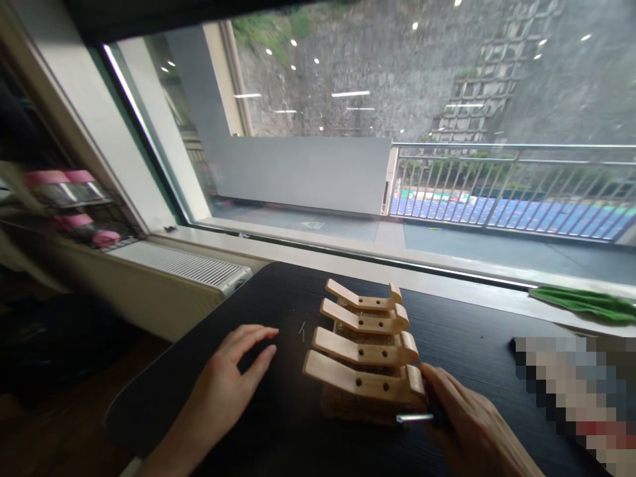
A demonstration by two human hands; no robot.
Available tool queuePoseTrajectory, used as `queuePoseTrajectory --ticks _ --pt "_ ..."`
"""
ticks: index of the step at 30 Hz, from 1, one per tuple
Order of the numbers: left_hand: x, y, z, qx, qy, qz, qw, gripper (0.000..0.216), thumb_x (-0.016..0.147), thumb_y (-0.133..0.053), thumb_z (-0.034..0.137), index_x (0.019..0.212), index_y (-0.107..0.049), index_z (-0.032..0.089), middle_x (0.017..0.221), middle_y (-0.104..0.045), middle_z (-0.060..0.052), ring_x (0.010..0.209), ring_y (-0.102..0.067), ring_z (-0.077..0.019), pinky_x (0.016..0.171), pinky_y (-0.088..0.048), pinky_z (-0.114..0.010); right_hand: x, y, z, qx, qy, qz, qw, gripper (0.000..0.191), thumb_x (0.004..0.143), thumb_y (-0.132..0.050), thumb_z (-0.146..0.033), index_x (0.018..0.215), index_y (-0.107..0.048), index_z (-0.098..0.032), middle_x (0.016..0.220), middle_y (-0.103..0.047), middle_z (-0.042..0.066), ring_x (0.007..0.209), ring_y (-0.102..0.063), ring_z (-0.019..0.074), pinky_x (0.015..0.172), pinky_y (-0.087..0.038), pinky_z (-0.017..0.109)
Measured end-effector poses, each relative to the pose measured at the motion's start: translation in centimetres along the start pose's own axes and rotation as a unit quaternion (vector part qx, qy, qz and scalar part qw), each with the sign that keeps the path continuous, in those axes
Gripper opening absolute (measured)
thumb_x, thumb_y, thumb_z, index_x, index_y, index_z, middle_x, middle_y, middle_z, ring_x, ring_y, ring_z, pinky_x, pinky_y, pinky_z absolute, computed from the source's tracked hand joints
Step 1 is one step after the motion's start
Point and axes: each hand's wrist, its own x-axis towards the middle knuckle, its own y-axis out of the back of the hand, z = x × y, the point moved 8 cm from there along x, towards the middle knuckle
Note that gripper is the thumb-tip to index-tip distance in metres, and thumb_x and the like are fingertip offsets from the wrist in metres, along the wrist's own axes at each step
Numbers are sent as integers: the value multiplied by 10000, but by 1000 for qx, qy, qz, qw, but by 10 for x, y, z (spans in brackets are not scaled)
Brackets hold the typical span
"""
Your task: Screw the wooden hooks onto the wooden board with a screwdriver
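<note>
A light wooden rack with several curved hooks (365, 348) lies on the black table (278, 291). My left hand (231, 381) rests flat on the table just left of the rack, fingers spread and holding nothing. My right hand (464, 424) is closed at the rack's near right corner, gripping a slim tool whose metal shaft (415, 418) points left against the wood. A small thin metal piece (302, 330) lies on the table between my left hand and the rack.
A big window (397, 132) runs behind the table, with a white radiator (183, 265) below it at left. A green leaf-like object (586, 303) lies on the sill at right. Shelves with pink items (74, 205) stand far left.
</note>
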Motion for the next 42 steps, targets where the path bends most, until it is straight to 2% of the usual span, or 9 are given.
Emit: queuePoseTrajectory --ticks 2,8,15,19,26,30,34,37,42 --pt "14 9 -10 60 -17 36 997 225 786 -512 345 906 -649 212 967 -635 -49 949 -569 -193 880 -428 -304 -1 -4 3 -4 2 -6 1000 540 734 -437 -97 1242 -315 -233 1033 -612 80 846 -627 192 684 -516 268" --pt "49 -33 -15 130 -1 -107 986 219 790 -495 341 817 -681 230 854 -658 -33 845 -575 -175 787 -406 -274 -4 -5 6 -22 8 17 1000 515 732 -417 -120 1220 -329 -257 1019 -628 73 812 -644 202 633 -529 269" --pt "60 -56 -20 186 52 -190 963 282 704 -543 488 706 -652 229 795 -665 -42 834 -587 -225 740 -377 -322 -4 -1 3 -44 33 9 998 602 687 -465 -97 1247 -299 -241 1062 -619 78 841 -642 193 673 -525 249" --pt "64 -59 -20 210 64 -211 953 298 715 -508 499 694 -648 238 765 -668 -44 825 -591 -241 753 -366 -359 -1 0 -1 -12 3 -14 1000 574 690 -436 -67 1227 -309 -228 1026 -616 60 841 -627 168 681 -509 237" --pt "70 -69 -18 223 54 -227 947 140 688 -534 321 647 -644 244 749 -677 -18 810 -596 -221 768 -360 -360 1 -5 -1 4 -22 -41 999 490 753 -408 -86 1214 -308 -222 1029 -592 57 819 -610 159 673 -490 260" --pt "72 -52 -11 220 51 -202 953 168 723 -500 323 685 -622 212 727 -661 -21 741 -593 -192 743 -371 -332 -1 -5 1 12 -18 -38 999 527 745 -413 -78 1235 -281 -223 1056 -577 64 848 -600 165 693 -483 268" --pt "70 -12 34 85 -5 -126 988 206 777 -460 359 777 -589 199 754 -641 5 697 -576 -138 650 -399 -239 1 -3 0 18 -30 -39 999 526 725 -431 -78 1211 -305 -236 1040 -575 59 816 -596 177 660 -471 280" --pt "60 6 87 28 -77 -110 991 168 782 -481 323 827 -603 217 843 -644 30 800 -571 -134 758 -407 -236 2 -3 0 27 -45 -54 997 489 748 -429 -84 1198 -322 -243 1010 -574 45 805 -586 172 666 -458 285" --pt "33 -19 156 -4 -187 -232 955 148 768 -496 181 741 -636 219 771 -645 50 801 -559 -117 974 -295 -286 1 -4 1 21 -53 -56 997 483 753 -429 -80 1197 -320 -235 1022 -565 55 806 -578 172 677 -449 289"
